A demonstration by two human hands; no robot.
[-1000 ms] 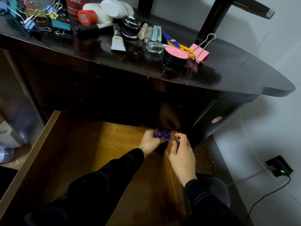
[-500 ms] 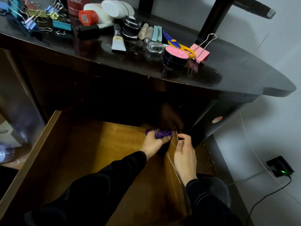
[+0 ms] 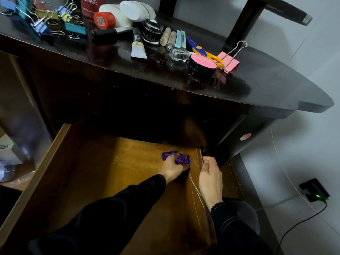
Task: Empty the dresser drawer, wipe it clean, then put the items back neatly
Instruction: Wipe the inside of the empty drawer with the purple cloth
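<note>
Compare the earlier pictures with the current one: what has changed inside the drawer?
The left hand, gripping the purple cloth, drew it back slightly from the far right corner of the drawer toward the person. The right hand stayed holding the right wall.

At four o'clock you have a black power adapter (image 3: pixel 314 190) low by the pale wall (image 3: pixel 303 144), with a green light (image 3: pixel 317 196) glowing on it and a dark cable (image 3: pixel 301 222) running from it toward five o'clock. A thin pale wire (image 3: pixel 281 162) arcs down the wall at three o'clock. At one o'clock a black post (image 3: pixel 244 21) rises, with a slanted black bar (image 3: pixel 287 10) crossing its top. At nine o'clock you see a white box (image 3: pixel 5 148), with a clear plastic bottle (image 3: pixel 6 172) just below it
</note>
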